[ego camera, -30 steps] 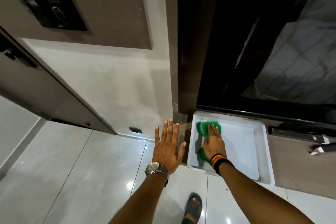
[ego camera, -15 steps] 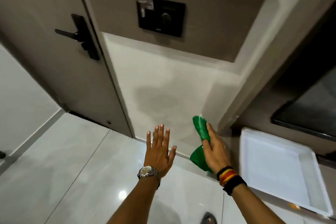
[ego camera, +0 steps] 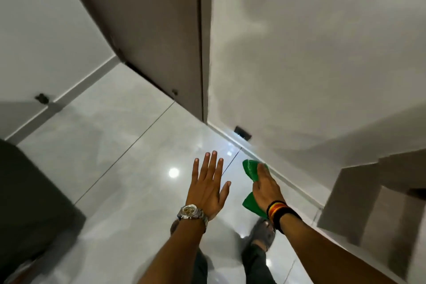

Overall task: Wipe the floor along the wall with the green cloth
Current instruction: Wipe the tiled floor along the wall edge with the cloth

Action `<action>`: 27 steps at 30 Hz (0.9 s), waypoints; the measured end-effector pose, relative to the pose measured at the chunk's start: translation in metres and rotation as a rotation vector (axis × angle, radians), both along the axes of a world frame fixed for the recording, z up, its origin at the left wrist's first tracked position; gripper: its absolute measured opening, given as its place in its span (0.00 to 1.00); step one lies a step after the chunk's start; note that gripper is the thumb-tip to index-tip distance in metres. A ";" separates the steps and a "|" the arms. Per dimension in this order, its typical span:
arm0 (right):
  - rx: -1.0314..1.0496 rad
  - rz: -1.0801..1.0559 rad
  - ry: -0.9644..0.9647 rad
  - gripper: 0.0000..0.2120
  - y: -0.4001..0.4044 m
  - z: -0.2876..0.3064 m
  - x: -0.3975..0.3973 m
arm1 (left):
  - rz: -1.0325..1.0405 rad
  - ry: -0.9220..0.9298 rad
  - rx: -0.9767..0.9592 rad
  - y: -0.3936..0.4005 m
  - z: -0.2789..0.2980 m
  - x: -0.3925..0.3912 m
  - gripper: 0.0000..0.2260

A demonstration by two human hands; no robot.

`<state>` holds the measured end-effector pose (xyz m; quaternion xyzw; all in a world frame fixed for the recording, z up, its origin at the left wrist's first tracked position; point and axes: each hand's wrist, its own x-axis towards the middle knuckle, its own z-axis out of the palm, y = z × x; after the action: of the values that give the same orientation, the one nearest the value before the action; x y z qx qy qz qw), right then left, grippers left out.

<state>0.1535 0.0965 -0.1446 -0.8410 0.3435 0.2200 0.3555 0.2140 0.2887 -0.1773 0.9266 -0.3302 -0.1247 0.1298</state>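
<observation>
The green cloth [ego camera: 250, 169] is in my right hand [ego camera: 265, 189], its ends showing beyond my fingertips and below my palm. The hand, with striped bands at the wrist, is low over the glossy grey floor tiles [ego camera: 129, 168], right beside the baseboard [ego camera: 290, 185] of the white wall [ego camera: 311, 64]. Whether the cloth touches the floor I cannot tell. My left hand [ego camera: 207, 188], wearing a watch, hovers flat with fingers spread, holding nothing, just left of the cloth.
A brown door [ego camera: 152, 30] stands at the wall's left end. A small dark fitting [ego camera: 242, 132] sits low on the wall. A brown cabinet corner [ego camera: 368, 210] juts in at right, a dark object [ego camera: 30, 214] at left. My sandalled foot [ego camera: 261, 235] is below my hands.
My right hand has lifted the cloth out of the white tray and brought it left and down to the floor by the wall. The view has swung left; the tray is out of sight.
</observation>
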 end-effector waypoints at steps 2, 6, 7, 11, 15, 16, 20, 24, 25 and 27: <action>-0.003 0.049 0.045 0.31 -0.001 -0.056 0.008 | 0.022 0.025 -0.023 -0.005 -0.058 0.008 0.33; -0.013 0.070 0.079 0.32 -0.010 -0.178 0.019 | 0.050 0.048 -0.051 -0.019 -0.180 0.019 0.34; -0.010 0.061 0.074 0.31 -0.010 -0.211 0.021 | 0.055 0.065 -0.043 -0.021 -0.209 0.018 0.34; -0.064 0.107 0.069 0.29 -0.018 -0.333 0.029 | 0.047 0.065 -0.039 -0.018 -0.319 0.014 0.33; -0.190 0.408 0.111 0.36 -0.031 -0.440 0.023 | 0.040 0.043 -0.006 -0.003 -0.423 0.016 0.33; -0.211 0.514 0.156 0.37 -0.031 -0.463 0.018 | 0.055 0.051 0.005 0.000 -0.448 0.019 0.33; -0.218 0.660 0.215 0.40 -0.024 -0.546 0.012 | 0.135 0.063 0.066 0.003 -0.537 0.029 0.34; -0.301 0.578 0.041 0.35 -0.011 -0.619 0.024 | 0.176 0.051 0.078 -0.003 -0.603 0.047 0.36; -0.361 0.571 -0.014 0.33 -0.012 -0.632 0.022 | 0.190 0.047 0.077 -0.004 -0.616 0.053 0.36; -0.408 0.600 -0.122 0.31 -0.025 -0.649 0.010 | 0.217 0.035 0.046 -0.007 -0.636 0.067 0.36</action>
<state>0.1633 0.0719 -0.7939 -0.9695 0.0963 0.1909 0.1201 0.2805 0.2819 -0.8131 0.9574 -0.2224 -0.1334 0.1268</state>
